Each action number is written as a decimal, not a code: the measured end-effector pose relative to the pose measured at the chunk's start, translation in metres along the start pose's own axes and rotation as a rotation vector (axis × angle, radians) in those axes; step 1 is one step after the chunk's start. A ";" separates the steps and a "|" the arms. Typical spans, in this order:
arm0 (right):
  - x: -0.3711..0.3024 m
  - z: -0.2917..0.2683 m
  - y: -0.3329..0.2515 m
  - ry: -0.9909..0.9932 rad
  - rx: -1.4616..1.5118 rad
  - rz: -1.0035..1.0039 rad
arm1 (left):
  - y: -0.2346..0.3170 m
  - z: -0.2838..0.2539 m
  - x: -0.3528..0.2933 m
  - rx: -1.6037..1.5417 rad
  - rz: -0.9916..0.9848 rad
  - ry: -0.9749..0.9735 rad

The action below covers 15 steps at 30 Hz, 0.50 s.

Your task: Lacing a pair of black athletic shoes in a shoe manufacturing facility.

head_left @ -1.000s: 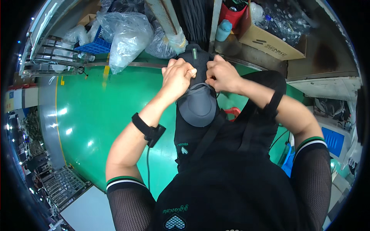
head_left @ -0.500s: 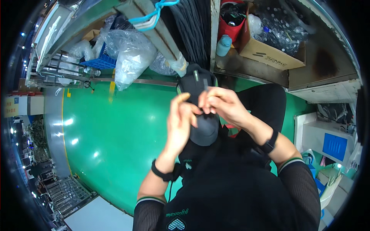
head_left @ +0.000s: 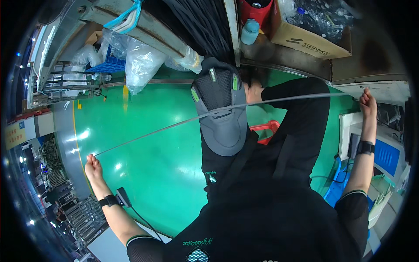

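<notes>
A dark grey shoe [head_left: 223, 135] with bright green side accents rests over my leg, its toe towards me. A long grey shoelace [head_left: 166, 127] stretches taut across the shoe, over the lower end of its tongue. Whether it passes through eyelets there is too small to tell. My left hand [head_left: 93, 167] is out at the far left, its fingers closed on one end of the lace. On the far right, my right hand [head_left: 368, 104] pinches the other end, with the arm spread wide.
A bundle of black laces [head_left: 192, 26] hangs at the top beside a metal frame. Clear plastic bags [head_left: 143, 65] and a blue crate [head_left: 109, 64] stand at upper left. A cardboard box [head_left: 305, 43], a light blue bottle [head_left: 250, 32] and a red container [head_left: 256, 13] occupy the shelf. A red stool [head_left: 273, 126] shows below.
Both hands have moved apart from close together above the shoe to far left and far right. The lace is now drawn out taut between them, and the shoe is uncovered.
</notes>
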State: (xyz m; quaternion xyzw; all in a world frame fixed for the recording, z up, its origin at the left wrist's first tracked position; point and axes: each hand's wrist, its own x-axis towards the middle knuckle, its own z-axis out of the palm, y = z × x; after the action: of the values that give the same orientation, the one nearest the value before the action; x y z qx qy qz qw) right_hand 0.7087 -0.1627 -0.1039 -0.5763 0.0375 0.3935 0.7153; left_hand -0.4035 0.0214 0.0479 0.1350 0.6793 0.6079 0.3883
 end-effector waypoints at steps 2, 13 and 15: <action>-0.062 0.101 0.082 0.075 -0.391 -0.188 | -0.041 0.045 -0.019 0.327 0.127 -0.096; -0.266 0.292 0.251 -0.876 -1.033 -0.360 | -0.210 0.268 -0.271 0.757 0.698 -0.770; -0.271 0.300 0.243 -0.893 -1.101 -0.441 | -0.217 0.261 -0.265 0.681 0.637 -0.751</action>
State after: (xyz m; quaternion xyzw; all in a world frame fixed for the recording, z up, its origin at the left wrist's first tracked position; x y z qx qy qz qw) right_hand 0.2550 -0.0411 -0.0602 -0.6308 -0.5762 0.3994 0.3327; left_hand 0.0154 -0.0129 -0.0473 0.6545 0.5781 0.3533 0.3356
